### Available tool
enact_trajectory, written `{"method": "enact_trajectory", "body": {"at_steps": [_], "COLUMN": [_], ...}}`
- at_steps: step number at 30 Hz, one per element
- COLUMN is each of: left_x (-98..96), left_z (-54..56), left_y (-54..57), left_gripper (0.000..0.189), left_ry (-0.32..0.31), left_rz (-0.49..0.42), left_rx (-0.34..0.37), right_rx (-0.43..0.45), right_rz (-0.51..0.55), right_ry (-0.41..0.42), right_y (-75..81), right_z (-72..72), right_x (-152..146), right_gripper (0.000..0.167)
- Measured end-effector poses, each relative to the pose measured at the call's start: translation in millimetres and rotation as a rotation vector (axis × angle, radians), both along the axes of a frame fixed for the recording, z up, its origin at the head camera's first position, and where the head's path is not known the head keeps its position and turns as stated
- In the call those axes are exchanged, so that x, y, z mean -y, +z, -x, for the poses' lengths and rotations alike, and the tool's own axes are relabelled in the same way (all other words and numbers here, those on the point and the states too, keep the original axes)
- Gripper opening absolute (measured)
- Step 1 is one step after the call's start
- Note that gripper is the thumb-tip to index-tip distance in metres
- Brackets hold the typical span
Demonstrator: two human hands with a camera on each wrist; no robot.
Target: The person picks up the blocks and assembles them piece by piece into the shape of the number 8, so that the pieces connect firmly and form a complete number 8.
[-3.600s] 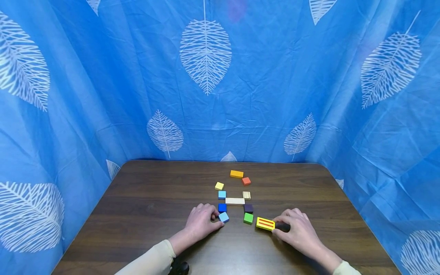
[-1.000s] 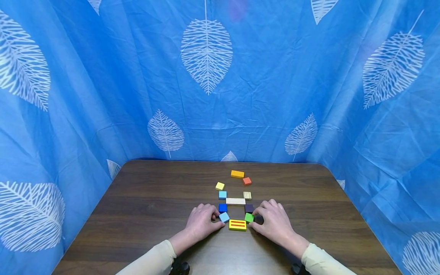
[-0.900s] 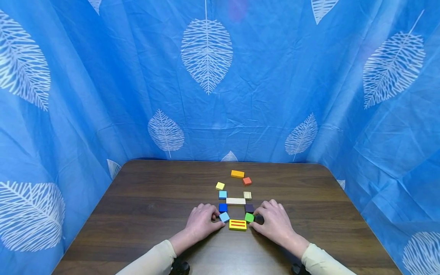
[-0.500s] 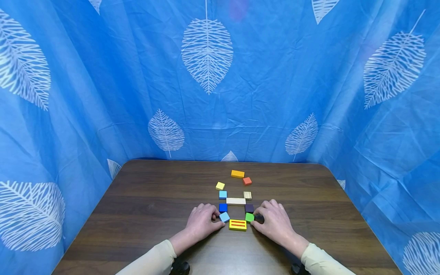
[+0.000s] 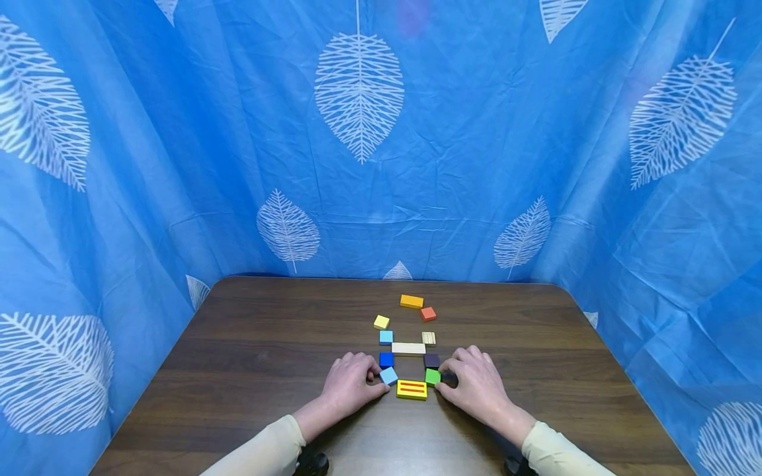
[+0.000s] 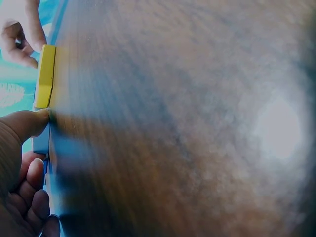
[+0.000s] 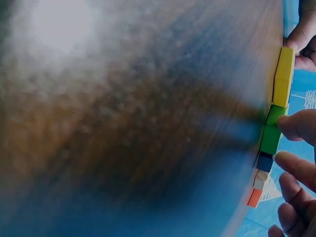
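My left hand [image 5: 348, 383] pinches a light blue block [image 5: 388, 376] between thumb and index finger; in the left wrist view the thumb [image 6: 29, 123] covers part of it. On the other side, my right hand [image 5: 473, 380] has thumb and index finger at a green block [image 5: 432, 377], the thumb [image 7: 296, 126] on its near face. A yellow block with red stripes [image 5: 411, 389] lies flat between the two, nearest the person. Behind the held blocks lie a dark blue block [image 5: 386, 359] and a dark purple block [image 5: 431, 361].
A long pale wooden block [image 5: 408, 348] lies between a sky-blue block [image 5: 385, 338] and a striped wood block [image 5: 428, 338]. Farther back are a pale yellow block [image 5: 381, 322], a red-orange block [image 5: 428, 314] and an orange block [image 5: 412, 301]. A blue curtain [image 5: 452, 152] hangs behind the brown table [image 5: 268, 330].
Since the oldest frame, my right hand has brought the red-striped yellow block leftward to the middle, released it and moved to the green block. My left hand stays at the light blue block.
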State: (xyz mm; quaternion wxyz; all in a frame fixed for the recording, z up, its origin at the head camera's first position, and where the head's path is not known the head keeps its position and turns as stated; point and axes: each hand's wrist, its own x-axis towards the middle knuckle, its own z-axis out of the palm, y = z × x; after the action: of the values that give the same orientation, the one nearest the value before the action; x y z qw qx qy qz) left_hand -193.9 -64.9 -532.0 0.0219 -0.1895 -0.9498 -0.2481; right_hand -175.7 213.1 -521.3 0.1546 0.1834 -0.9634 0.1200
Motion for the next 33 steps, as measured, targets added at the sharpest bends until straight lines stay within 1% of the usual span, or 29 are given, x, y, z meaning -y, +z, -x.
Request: {"method": "enact_trajectory", "body": {"at_steps": [4,7,12,15,26,33], "left_x": [0.1,0.2,0.6,0.7,0.5,0.8], "left_z": [0.1,0.2,0.4,0.3,0.3,-0.1], "left_y": [-0.1,0.2,-0.2,-0.4,0.4,0.2], "left_gripper": [0.030,0.031,0.031,0.031,0.032,0.032], "left_ry": [0.003,0.006,0.007,0.007,0.012,0.007], "left_rz": [0.001,-0.001,-0.002,-0.002,0.011,0.003], "left_rx": [-0.006,-0.009,-0.019,-0.023,-0.007,-0.012], "right_rx": [0.015,0.031,0.075,0.085,0.088,0.088], "right_rz": [0.023,0.036,0.016,0.005,-0.004,-0.006], "right_ry": [0.028,0.075,0.157,0.185,0.196,0.195], "right_y": [1.8,3.5,4.1,2.8,1.5,1.6], "right_z": [-1.7,-3.7,-5.8,-5.7,-3.8,-3.4], "right_x": [2.5,6.5,15.0,18.8,22.9,22.5], "right_gripper": [0.030,0.028,0.024,0.023,0.022,0.022]}}
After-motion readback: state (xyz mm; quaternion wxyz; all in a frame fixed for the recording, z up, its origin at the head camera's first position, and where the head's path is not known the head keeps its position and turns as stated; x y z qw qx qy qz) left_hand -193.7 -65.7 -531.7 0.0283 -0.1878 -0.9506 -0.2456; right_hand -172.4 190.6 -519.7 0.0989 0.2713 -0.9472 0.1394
